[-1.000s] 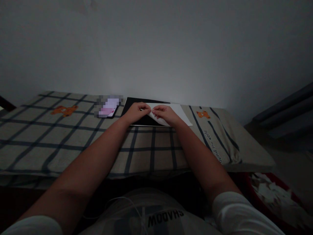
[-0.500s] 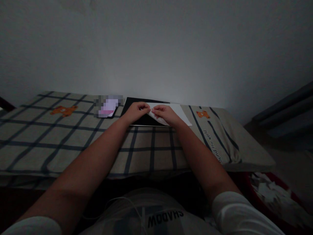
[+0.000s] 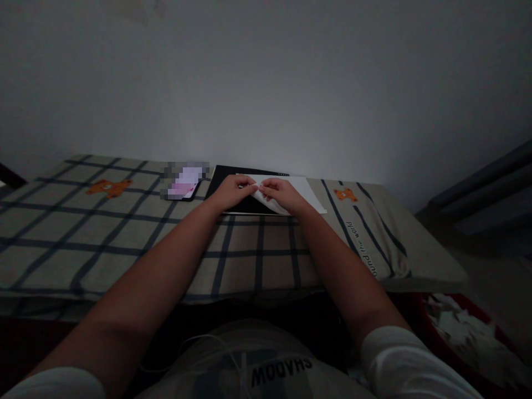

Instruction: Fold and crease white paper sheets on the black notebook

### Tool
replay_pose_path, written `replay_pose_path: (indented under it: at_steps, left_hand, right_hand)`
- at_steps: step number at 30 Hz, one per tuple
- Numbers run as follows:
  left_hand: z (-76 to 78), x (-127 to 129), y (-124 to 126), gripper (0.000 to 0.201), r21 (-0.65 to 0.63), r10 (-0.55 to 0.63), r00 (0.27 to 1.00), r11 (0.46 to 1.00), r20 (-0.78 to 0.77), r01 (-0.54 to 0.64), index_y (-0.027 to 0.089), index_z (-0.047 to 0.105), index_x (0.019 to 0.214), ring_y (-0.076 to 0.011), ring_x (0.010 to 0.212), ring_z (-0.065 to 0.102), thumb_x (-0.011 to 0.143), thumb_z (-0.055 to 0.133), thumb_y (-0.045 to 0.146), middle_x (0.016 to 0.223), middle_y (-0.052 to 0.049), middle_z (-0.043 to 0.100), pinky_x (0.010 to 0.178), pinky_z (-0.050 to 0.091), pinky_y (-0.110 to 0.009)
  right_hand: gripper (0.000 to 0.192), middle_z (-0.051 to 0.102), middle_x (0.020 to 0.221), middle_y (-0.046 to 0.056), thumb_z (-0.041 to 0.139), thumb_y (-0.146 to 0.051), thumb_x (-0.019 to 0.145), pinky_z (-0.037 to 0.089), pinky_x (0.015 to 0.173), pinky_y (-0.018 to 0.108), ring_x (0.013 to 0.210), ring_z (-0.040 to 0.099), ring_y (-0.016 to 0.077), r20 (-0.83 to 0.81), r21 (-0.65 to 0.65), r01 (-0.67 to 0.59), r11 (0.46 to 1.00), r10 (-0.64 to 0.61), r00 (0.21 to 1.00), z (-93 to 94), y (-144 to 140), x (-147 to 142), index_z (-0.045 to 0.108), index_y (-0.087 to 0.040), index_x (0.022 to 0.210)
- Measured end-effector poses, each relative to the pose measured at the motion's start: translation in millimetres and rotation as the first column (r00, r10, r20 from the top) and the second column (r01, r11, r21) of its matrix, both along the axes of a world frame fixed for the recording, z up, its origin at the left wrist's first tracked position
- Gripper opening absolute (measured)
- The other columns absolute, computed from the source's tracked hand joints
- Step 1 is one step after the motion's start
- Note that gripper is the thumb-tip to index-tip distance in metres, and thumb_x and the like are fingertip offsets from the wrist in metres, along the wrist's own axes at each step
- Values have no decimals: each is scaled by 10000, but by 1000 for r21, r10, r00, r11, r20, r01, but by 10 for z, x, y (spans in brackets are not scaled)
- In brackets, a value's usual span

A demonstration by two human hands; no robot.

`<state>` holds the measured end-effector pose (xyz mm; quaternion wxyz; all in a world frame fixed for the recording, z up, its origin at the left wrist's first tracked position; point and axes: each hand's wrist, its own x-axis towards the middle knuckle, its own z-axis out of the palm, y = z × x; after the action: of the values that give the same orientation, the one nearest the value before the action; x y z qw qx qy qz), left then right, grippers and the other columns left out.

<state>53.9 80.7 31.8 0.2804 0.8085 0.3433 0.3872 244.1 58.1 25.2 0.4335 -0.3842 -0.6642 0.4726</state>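
Note:
A sheet of white paper (image 3: 305, 194) lies over the right part of a flat black board or folder (image 3: 220, 185), its near-left edge lifted and curled. My left hand (image 3: 235, 189) pinches that raised edge between thumb and fingers. Close beside it, almost touching, my right hand (image 3: 278, 193) pinches the same edge with its fingertips. The curled part rises between both hands above the black surface. My fingers hide the exact spot where the paper is gripped.
A phone (image 3: 185, 183) with a lit, blurred screen lies left of the black board. Checked cloth (image 3: 124, 233) with orange bear prints covers the table, which stands against a grey wall (image 3: 266, 83). A red bin (image 3: 461, 302) holding crumpled white paper sits low at the right.
The hands stay nearly in place, with slight shifts of the fingers along the paper's edge. The curled part of the paper shows a little more between them.

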Motion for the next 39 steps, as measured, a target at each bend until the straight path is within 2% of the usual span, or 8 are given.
replay_pose_path:
  at_steps: [3,7,16,27,33,39]
  left_hand:
    - [17,9,-23,283,-23,32,999,999,-2,-32,145,695,763,-164,740,577,755,583,405,753,-27,669,716,422,-278]
    - [37,9,-37,306,-46,56,998,997,42,-54,134,688,758,-151,691,553,737,601,427,720,-22,653,678,411,-272]
    - [26,-2,-20,292,-82,55,998,995,17,-53,134,689,760,-156,691,559,713,609,411,723,-24,662,668,406,-274]
    - [23,14,-30,291,-38,55,998,998,-23,-56,143,716,787,-173,746,592,731,606,407,773,-30,691,696,428,-272]
    - [19,4,-20,274,-64,49,999,997,3,-49,138,704,780,-163,728,572,727,596,383,752,-21,676,688,420,-270]
    - [23,-1,-18,270,-96,19,1000,995,12,-18,131,685,746,-153,692,550,709,603,386,706,-18,642,661,404,-262]
  right_hand:
    - [277,577,719,-22,689,-414,715,411,591,228,604,490,83,-18,19,-7,1000,7,1000,-8,3,-3,613,-166,814]
    - [283,588,730,-21,705,-381,701,416,593,228,610,497,81,-63,-17,10,1000,-11,998,-6,-9,1,621,-166,864]
    - [291,603,735,-12,719,-400,677,419,600,236,612,493,86,-38,-49,50,998,-52,998,-29,23,16,643,-171,841]
    - [257,554,720,-18,668,-412,726,410,605,242,628,484,98,36,20,-15,1000,14,999,20,-11,3,600,-172,788]
    - [285,581,749,-16,697,-401,691,414,618,240,630,489,90,-15,15,31,999,-31,999,-8,-1,5,620,-168,836]
    - [270,591,735,-16,706,-381,684,409,619,247,618,493,89,-11,-10,25,1000,-25,1000,-10,-4,10,634,-167,832]
